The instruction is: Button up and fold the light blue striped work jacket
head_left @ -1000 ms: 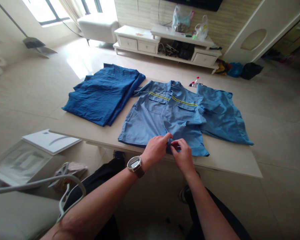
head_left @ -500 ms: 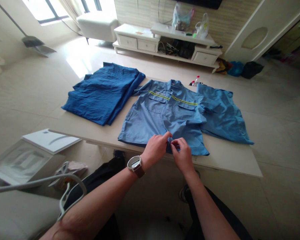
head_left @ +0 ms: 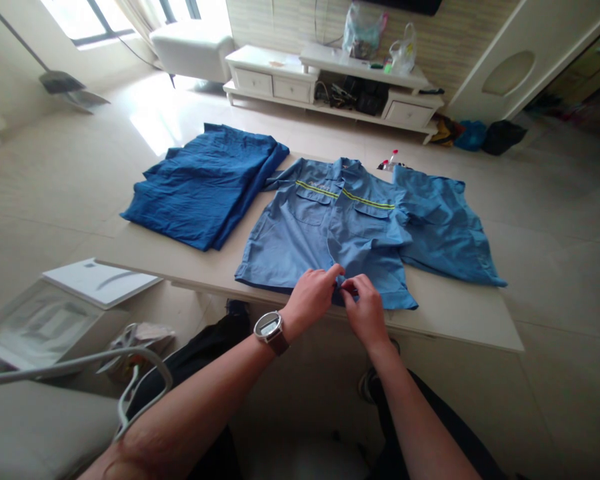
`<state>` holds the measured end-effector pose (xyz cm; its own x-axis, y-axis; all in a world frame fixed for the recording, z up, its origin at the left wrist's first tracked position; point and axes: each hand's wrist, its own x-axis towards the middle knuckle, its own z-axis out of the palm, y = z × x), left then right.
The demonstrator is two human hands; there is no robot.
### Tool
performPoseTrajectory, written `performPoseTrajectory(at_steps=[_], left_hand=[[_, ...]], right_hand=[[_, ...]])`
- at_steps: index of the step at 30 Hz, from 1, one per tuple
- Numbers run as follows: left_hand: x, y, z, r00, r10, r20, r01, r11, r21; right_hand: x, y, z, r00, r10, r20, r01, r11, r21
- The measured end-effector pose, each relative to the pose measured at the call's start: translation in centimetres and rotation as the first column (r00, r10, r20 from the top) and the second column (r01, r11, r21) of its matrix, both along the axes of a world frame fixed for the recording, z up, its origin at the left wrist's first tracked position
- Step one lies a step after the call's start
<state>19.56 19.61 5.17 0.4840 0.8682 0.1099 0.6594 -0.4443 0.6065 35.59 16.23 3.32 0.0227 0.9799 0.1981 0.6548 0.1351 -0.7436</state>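
Note:
A blue-grey work shirt (head_left: pixel 310 233) with a yellow-striped chest and two flap pockets lies spread on the table, its collar pointing away from me. My left hand (head_left: pixel 313 293) is closed on the front edge near the bottom hem. Close beside it, my right hand (head_left: pixel 365 307) pinches the same edge from the other side. The fingertips almost meet, and the bit of cloth between them is mostly hidden. A watch (head_left: pixel 270 327) sits on my left wrist.
Darker blue folded cloth (head_left: pixel 210 187) lies on the left of the pale table (head_left: pixel 460 317). Another blue garment (head_left: pixel 445 227) lies at the right. Red-capped bottles (head_left: pixel 393 159) show behind the far edge. A white box (head_left: pixel 100 280) and a grey cable (head_left: pixel 80 362) are at lower left.
Both hands stay at the same spot on the shirt's hem, with only tiny finger movement. The whole view has shifted very slightly.

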Motion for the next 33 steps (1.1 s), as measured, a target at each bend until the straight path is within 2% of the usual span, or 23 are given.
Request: performPoseTrajectory(at_steps=[22, 33], left_hand=[[0.00, 0.12, -0.25, 1.000, 0.016, 0.014, -0.016, 1.000, 0.003], [0.05, 0.08, -0.07, 0.996, 0.040, 0.081, -0.040, 0.999, 0.001]], right_hand=[[-0.05, 0.02, 0.45, 0.997, -0.016, -0.073, 0.016, 1.000, 0.002], [-0.20, -0.14, 0.69, 1.000, -0.001, 0.026, -0.001, 0.999, 0.053]])
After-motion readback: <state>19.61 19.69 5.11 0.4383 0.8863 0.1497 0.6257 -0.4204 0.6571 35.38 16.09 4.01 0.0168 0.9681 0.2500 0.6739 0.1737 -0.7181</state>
